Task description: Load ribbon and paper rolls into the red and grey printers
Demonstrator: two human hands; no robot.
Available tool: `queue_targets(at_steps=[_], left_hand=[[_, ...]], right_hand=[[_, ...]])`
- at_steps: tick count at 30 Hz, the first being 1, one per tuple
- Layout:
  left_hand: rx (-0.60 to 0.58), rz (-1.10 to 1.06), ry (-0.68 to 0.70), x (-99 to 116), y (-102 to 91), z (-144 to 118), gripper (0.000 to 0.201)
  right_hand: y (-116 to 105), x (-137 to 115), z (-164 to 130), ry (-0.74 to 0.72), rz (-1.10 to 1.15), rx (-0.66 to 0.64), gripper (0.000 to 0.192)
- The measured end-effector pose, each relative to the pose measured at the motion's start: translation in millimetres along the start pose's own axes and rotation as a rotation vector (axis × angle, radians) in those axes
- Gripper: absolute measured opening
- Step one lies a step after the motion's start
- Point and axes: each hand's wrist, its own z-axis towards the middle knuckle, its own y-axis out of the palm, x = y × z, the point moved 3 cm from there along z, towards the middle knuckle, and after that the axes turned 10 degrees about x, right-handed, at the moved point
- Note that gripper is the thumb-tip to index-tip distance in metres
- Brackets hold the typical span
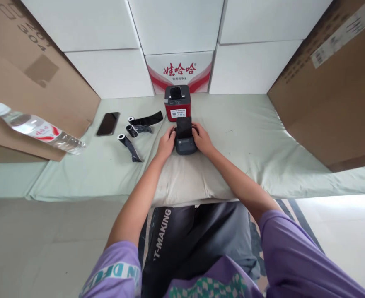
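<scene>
A phone, three black rolls and a red printer lie along the mat's far edge, a water bottle past its left edge.

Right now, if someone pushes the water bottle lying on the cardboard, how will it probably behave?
The water bottle lies on its side on sloping cardboard, so it would probably roll. It looks like thin clear plastic, so likely light and a little squashy.

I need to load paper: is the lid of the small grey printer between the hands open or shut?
Open: the grey printer's dark lid stands upright at its back edge, between the left hand and right hand.
</scene>
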Motion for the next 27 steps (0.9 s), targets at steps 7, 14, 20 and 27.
queue_targets(at_steps=[7,14,20,27], left_hand=[[-0.030,0.020,0.005,-3,1.3,2,0.042],[0.019,-0.017,-0.002,-6,-1.3,1,0.046],[0.030,-0.006,-0.033,-6,-1.1,0,0.045],[-0.007,0.011,-0.037,-3,1.8,-3,0.045]], right_hand=[[12,-41,-68,0.076,-0.206,0.065,0.111],[25,-52,-69,0.068,-0.328,0.240,0.121],[-26,-36,1,-0.071,-0.356,0.445,0.117],[-42,18,91,-0.059,-0.464,0.531,0.110]])
